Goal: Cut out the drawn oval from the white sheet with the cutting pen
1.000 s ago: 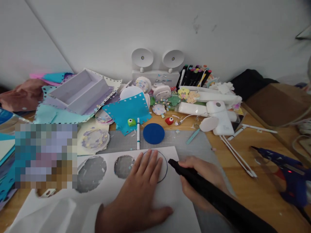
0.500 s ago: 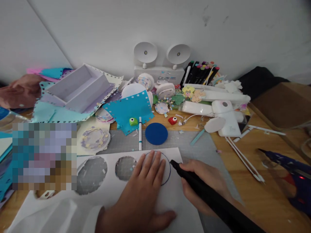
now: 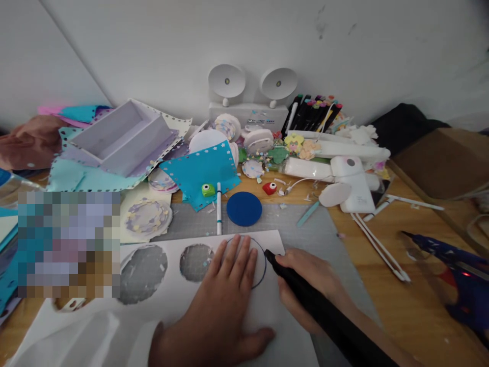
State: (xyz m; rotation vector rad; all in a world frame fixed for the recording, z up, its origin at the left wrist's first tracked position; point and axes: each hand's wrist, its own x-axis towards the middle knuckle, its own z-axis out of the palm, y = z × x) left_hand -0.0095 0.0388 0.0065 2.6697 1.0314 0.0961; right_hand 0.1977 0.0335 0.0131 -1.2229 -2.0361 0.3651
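Observation:
A white sheet (image 3: 284, 311) with round holes cut out of it lies over a grey cutting mat (image 3: 336, 285). Palm down, with fingers stretched, my left hand (image 3: 225, 306) presses on the sheet and covers much of a circle drawn in dark blue line. My right hand (image 3: 309, 275) grips a thick black pen-shaped tool (image 3: 324, 316). The tool's narrow end meets or nearly meets the right side of that line; the exact tip is too small to make out. Beyond my left fingers are a blue disc (image 3: 244, 209) and a white marker (image 3: 219, 209).
A green paper punch (image 3: 208, 189) and a red one (image 3: 269, 188) sit behind the mat. A teal cutter (image 3: 307, 214) lies to the right. A blue glue gun (image 3: 454, 265) with a red light is at far right. Paper, decorations and a lilac box (image 3: 126, 135) crowd the back.
The whole view has shifted slightly. Both hands keep their places on the sheet, and the black tool stays at the right side of the drawn circle.

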